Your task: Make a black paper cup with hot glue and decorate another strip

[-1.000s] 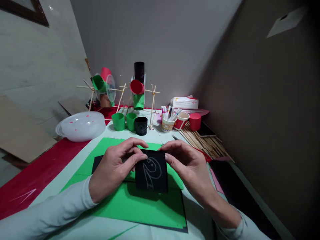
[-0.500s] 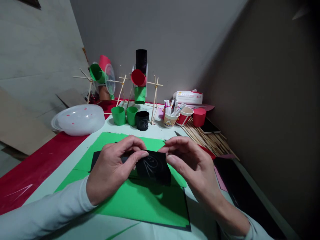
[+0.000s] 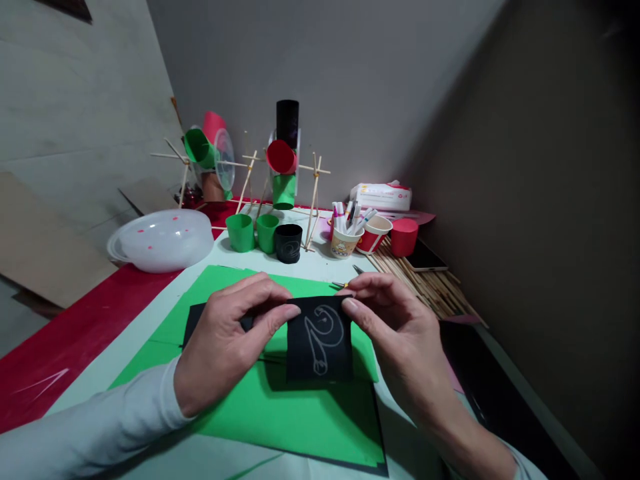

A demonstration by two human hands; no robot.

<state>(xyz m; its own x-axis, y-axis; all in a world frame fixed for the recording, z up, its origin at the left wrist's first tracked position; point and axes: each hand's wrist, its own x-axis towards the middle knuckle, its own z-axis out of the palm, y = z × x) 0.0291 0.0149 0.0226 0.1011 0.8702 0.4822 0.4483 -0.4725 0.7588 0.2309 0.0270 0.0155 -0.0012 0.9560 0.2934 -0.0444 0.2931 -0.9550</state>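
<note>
A small black paper piece (image 3: pixel 320 340) with a pale curled drawing hangs above the green sheets (image 3: pixel 300 413). My left hand (image 3: pixel 235 337) pinches its upper left corner between thumb and fingers. The upper right corner is pinched by my right hand (image 3: pixel 395 327). Beneath my left hand lies another black paper piece (image 3: pixel 193 319), mostly hidden by the hand. Just beyond my right fingers, the tips of a pointed tool (image 3: pixel 340 285) show on the sheets.
Two green cups (image 3: pixel 241 233) and a black cup (image 3: pixel 289 243) stand behind the sheets. Stick frames (image 3: pixel 315 193) carry wheels with coloured paper tubes (image 3: pixel 284 190). A pen cup (image 3: pixel 346 243), wooden sticks (image 3: pixel 420 283) and a phone (image 3: pixel 427 257) are at right. A clear plastic bowl (image 3: pixel 160 240) lies left.
My right fingers have closed on the black paper piece's right corner. The piece now hangs flatter, its drawing facing me. The view has shifted slightly.
</note>
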